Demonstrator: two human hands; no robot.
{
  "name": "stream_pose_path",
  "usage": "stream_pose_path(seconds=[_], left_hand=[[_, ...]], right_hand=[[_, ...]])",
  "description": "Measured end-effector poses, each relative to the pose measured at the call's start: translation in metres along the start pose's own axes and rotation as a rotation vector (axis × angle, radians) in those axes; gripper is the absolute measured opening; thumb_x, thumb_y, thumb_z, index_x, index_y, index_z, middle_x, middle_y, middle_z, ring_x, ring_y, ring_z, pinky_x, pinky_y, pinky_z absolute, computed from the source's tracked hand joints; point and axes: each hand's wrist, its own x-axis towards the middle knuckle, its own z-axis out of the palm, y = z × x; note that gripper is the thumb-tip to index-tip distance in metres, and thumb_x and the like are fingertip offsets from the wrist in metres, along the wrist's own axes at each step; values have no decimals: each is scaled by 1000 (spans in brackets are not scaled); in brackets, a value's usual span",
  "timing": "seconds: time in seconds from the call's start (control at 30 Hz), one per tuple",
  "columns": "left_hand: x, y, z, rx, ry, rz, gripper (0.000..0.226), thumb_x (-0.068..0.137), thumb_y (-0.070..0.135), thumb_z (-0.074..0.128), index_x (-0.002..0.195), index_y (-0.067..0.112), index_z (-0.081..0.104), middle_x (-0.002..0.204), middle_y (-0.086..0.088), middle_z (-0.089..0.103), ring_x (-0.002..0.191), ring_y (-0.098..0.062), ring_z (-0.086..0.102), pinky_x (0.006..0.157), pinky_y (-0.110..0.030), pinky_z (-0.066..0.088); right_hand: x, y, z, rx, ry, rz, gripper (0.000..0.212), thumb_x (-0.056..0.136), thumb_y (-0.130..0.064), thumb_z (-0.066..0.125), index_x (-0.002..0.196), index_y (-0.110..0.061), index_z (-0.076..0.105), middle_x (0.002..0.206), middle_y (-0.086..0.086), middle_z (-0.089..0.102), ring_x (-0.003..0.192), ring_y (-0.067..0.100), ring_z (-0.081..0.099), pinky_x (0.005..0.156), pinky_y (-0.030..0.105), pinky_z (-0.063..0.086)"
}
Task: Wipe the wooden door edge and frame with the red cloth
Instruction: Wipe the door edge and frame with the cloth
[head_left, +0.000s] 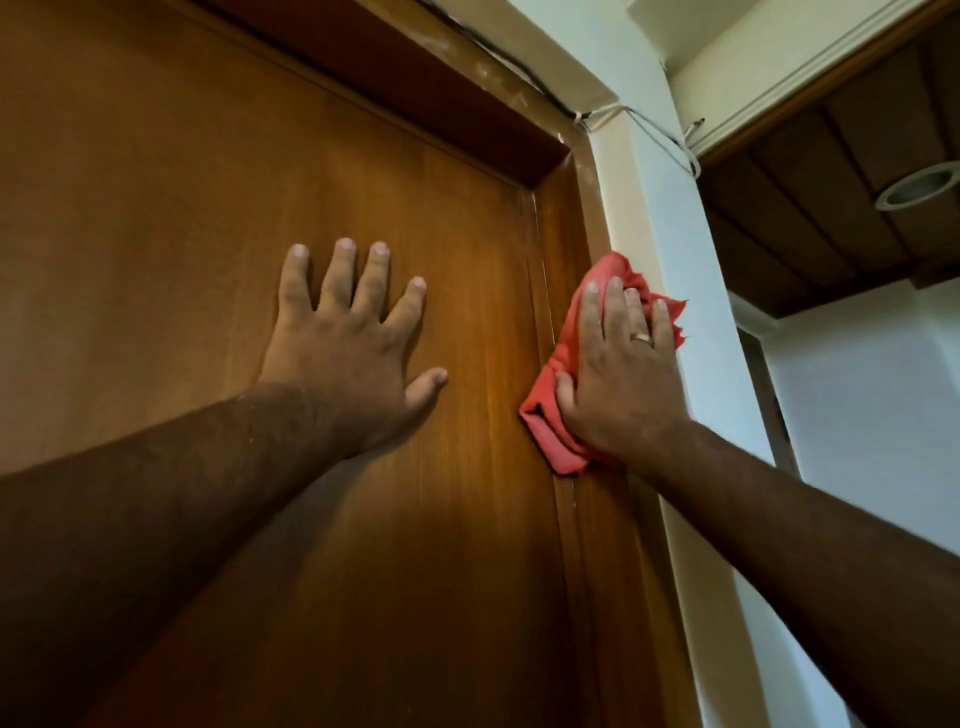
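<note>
A brown wooden door (218, 208) fills the left and middle of the view. Its right edge meets the wooden frame (582, 208), which runs up to a top corner. My left hand (353, 343) lies flat on the door panel with fingers spread, holding nothing. My right hand (621, 374) presses a bunched red cloth (545, 431) against the frame, just right of the door's edge. The cloth sticks out above the fingertips and below the thumb; its middle is hidden under the palm.
A pale wall (675, 260) borders the frame on the right. Thin wires (654, 135) run along the top of the frame and across the wall. A dark wooden ceiling with a round light fitting (919, 187) lies at the upper right.
</note>
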Motion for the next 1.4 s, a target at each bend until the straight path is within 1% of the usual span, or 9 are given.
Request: stream_pose_path(seconds=[0.23, 0.53, 0.73, 0.83, 0.93, 1.07, 1.2, 1.33, 1.4], left_hand=[[18, -59, -13, 100, 89, -27, 93, 82, 77, -3, 158, 25, 0, 167, -18, 2, 153, -38, 3, 120, -62, 5], [39, -76, -3, 89, 114, -53, 102, 74, 84, -11, 158, 27, -2, 167, -16, 2, 153, -38, 4, 118, -63, 8], [43, -78, 4, 120, 156, -67, 102, 76, 86, -6, 158, 28, 11, 166, -16, 15, 152, -38, 15, 116, -63, 12], [42, -79, 3, 126, 153, -73, 100, 78, 86, -4, 158, 28, 12, 166, -16, 16, 152, -37, 16, 116, -62, 12], [42, -77, 2, 123, 148, -68, 101, 78, 85, -5, 159, 28, 10, 166, -16, 14, 152, -37, 14, 117, -62, 12], [40, -76, 0, 104, 129, -70, 102, 76, 86, -9, 159, 29, 3, 167, -15, 7, 153, -36, 8, 118, -61, 10], [40, -75, -1, 86, 126, -71, 100, 75, 85, -10, 158, 29, -2, 168, -13, 2, 154, -34, 3, 119, -60, 7], [39, -75, -2, 77, 115, -79, 100, 74, 85, -11, 158, 30, -2, 168, -12, 1, 154, -34, 1, 120, -60, 5], [39, -74, -2, 65, 112, -82, 100, 74, 85, -11, 158, 31, -3, 168, -12, 0, 154, -33, 0, 120, -60, 4]], right_hand=[[47, 0, -7, 108, -84, 67, 98, 92, -57, 47, 158, -8, -5, 165, 27, -1, 150, 49, 4, 122, 57, 13], [162, -3, -23, 297, 17, 224, 113, 73, -34, 82, 154, 2, 12, 157, 22, 28, 145, 38, 27, 120, 48, 24], [213, 3, -30, 411, 28, 275, 92, 77, -23, 82, 149, -3, 28, 150, 16, 41, 139, 32, 39, 114, 46, 35], [205, 12, -22, 590, 92, 166, 60, 83, -8, 72, 135, -7, 41, 130, 14, 54, 121, 30, 54, 101, 47, 48], [193, 30, -20, 562, 19, 4, 68, 90, -10, 63, 148, -5, 28, 140, 20, 47, 127, 34, 50, 102, 46, 49], [201, 33, -25, 510, 54, 65, 34, 93, -11, 59, 125, -13, 45, 102, 4, 59, 101, 25, 61, 66, 26, 45], [218, 3, -30, 528, 96, 252, 57, 85, 0, 66, 137, 3, 41, 135, 20, 53, 126, 32, 52, 99, 40, 50], [210, -14, -26, 626, 244, 103, 64, 82, 3, 64, 140, -9, 42, 139, 12, 53, 128, 28, 51, 101, 42, 50], [208, -2, -25, 649, 209, 43, 71, 82, 4, 63, 145, -18, 39, 143, 9, 49, 131, 27, 48, 98, 36, 49]])
